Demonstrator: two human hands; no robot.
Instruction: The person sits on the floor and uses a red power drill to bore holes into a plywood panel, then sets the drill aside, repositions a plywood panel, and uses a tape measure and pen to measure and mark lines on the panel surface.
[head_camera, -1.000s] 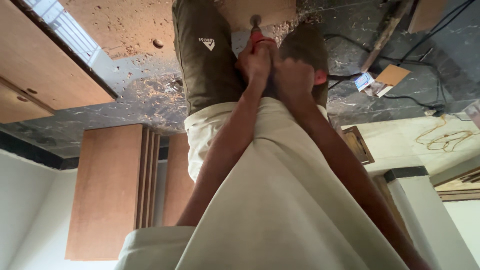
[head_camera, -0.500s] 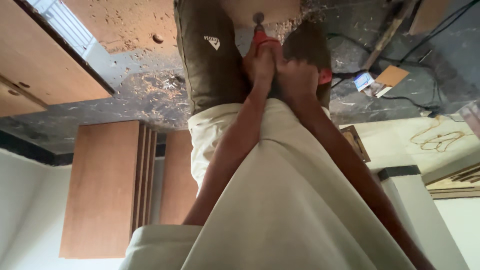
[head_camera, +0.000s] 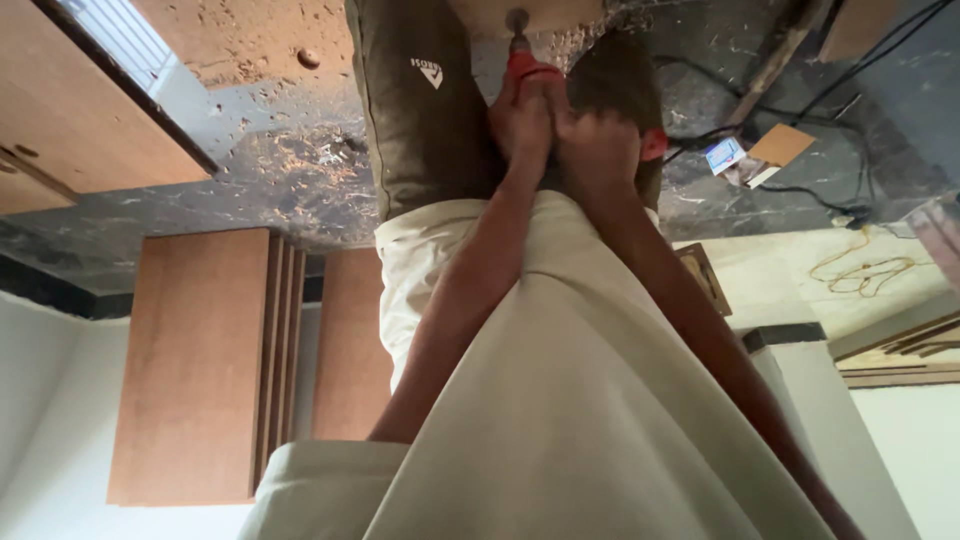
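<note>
The view is turned over, with the floor at the top. My left hand (head_camera: 520, 110) and my right hand (head_camera: 600, 150) are clasped together around a red power tool (head_camera: 527, 66). Its metal tip (head_camera: 517, 20) presses against a pale wooden board (head_camera: 480, 12) lying on the floor. Both forearms reach up from the bottom of the frame across my white shirt (head_camera: 560, 420). An olive trouser leg (head_camera: 420, 110) stands just left of the hands. A bit of red also shows beside my right hand.
Sawdust covers the dark marbled floor (head_camera: 300, 170). A holed wooden panel (head_camera: 240, 35) lies top left. Brown boards (head_camera: 200, 360) lean stacked against the white wall at left. Black cables, a small box (head_camera: 722, 155) and cardboard lie at right, with yellow cord (head_camera: 865, 270) beyond.
Both hands keep their grip on the red tool at the same spot on the board. Only the view has shifted slightly.
</note>
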